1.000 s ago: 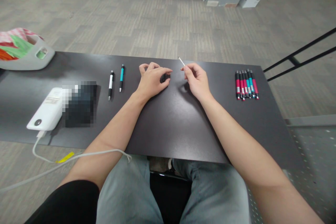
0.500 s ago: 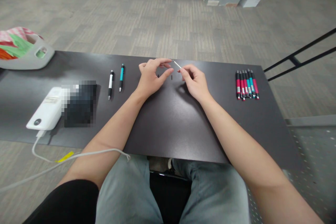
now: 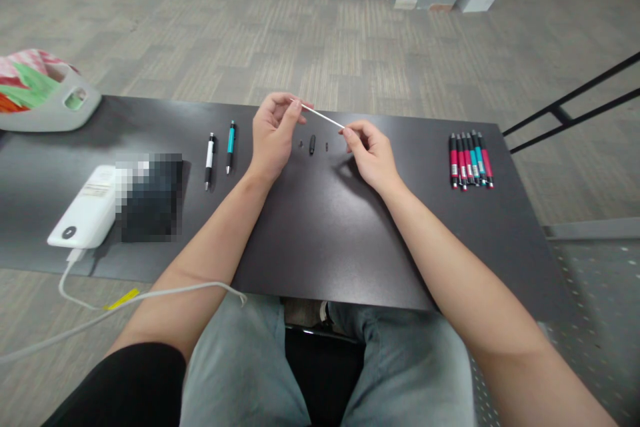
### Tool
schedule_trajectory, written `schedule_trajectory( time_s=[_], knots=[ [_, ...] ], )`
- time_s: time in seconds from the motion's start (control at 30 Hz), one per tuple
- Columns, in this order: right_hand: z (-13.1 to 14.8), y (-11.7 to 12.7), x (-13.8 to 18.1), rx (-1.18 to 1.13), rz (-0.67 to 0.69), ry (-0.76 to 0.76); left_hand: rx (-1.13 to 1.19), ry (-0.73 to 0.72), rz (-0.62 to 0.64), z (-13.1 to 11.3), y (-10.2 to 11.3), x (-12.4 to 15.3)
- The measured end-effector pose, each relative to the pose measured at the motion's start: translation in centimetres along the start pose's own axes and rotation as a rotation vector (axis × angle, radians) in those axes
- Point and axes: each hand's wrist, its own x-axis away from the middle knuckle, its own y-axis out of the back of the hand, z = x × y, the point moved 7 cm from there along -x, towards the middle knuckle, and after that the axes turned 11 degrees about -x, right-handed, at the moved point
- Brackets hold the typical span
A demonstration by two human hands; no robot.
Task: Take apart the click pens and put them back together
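A thin white rod, which looks like a pen refill [image 3: 323,116], stretches between my hands above the table's far edge. My left hand [image 3: 275,130] pinches its left end between thumb and fingers. At the other end, the thumb and forefinger of my right hand [image 3: 369,152] are closed on it; whether anything else is inside that hand is hidden. Below the rod lie a short black pen part [image 3: 313,145], a tiny dark piece [image 3: 327,147] and another small piece [image 3: 301,144] near my left hand.
Left of my arm lie a white-and-black pen [image 3: 209,161] and a teal pen [image 3: 231,147]. Several red and teal pens [image 3: 470,160] sit in a row at right. A white power bank [image 3: 87,207] with a cable, a blurred dark object [image 3: 153,203] and a basket [image 3: 83,103] occupy the left.
My left hand has moved left and turned, now gripping the rod's end. More of the rod shows between the hands, and the black part is uncovered. My right hand stays nearly still.
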Motion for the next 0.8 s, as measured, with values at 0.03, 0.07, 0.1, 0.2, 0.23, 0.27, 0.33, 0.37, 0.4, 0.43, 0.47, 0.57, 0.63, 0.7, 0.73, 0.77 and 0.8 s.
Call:
schedule_trajectory(
  time_s=[0.03,0.07,0.1,0.2,0.23,0.27,0.33,0.37,0.4,0.43,0.47,0.57,0.63,0.7,0.73,0.77,0.8],
  knots=[
    [-0.2,0.1,-0.1,-0.021,-0.016,0.0,0.032,0.028,-0.016,0.5,0.2,-0.3],
    [-0.3,0.2,-0.3,-0.041,-0.028,0.004,0.056,0.052,-0.016,0.9,0.3,-0.4],
    [-0.4,0.3,-0.4,-0.058,-0.037,0.009,0.066,0.069,-0.001,1.1,0.2,-0.5],
    [-0.6,0.5,-0.5,-0.088,-0.048,0.022,0.024,0.04,0.106,0.6,-0.8,0.4],
    [-0.6,0.5,-0.6,-0.094,-0.049,0.025,-0.006,0.008,0.148,0.0,-1.3,0.9],
    [-0.7,0.5,-0.6,-0.098,-0.048,0.027,-0.044,-0.031,0.193,-0.7,-1.7,1.4],
    [-0.7,0.5,-0.6,-0.102,-0.042,0.027,-0.157,-0.121,0.278,-2.1,-2.6,2.6],
    [-0.7,0.5,-0.6,-0.103,-0.038,0.025,-0.232,-0.163,0.315,-2.8,-2.9,3.1],
    [-0.7,0.5,-0.6,-0.104,-0.035,0.025,-0.309,-0.197,0.346,-3.3,-3.2,3.6],
    [-0.7,0.5,-0.6,-0.106,-0.034,0.026,-0.38,-0.223,0.373,-3.7,-3.4,3.9],
    [-0.7,0.5,-0.6,-0.108,-0.036,0.025,-0.437,-0.241,0.395,-4.0,-3.5,4.1],
    [-0.6,0.5,-0.6,-0.109,-0.047,0.011,-0.52,-0.277,0.447,-4.5,-3.4,4.4],
    [-0.6,0.5,-0.6,-0.114,-0.059,0.001,-0.544,-0.312,0.477,-4.8,-3.1,4.5],
    [-0.6,0.6,-0.6,-0.125,-0.068,-0.004,-0.561,-0.364,0.522,-5.1,-3.1,4.7],
    [-0.7,0.6,-0.6,-0.13,-0.072,-0.004,-0.564,-0.398,0.56,-5.2,-3.3,5.0],
    [-0.8,0.7,-0.6,-0.134,-0.076,-0.004,-0.565,-0.434,0.603,-5.3,-3.6,5.3],
    [-0.8,0.7,-0.6,-0.14,-0.079,-0.003,-0.565,-0.47,0.647,-5.5,-3.9,5.6]
  ],
)
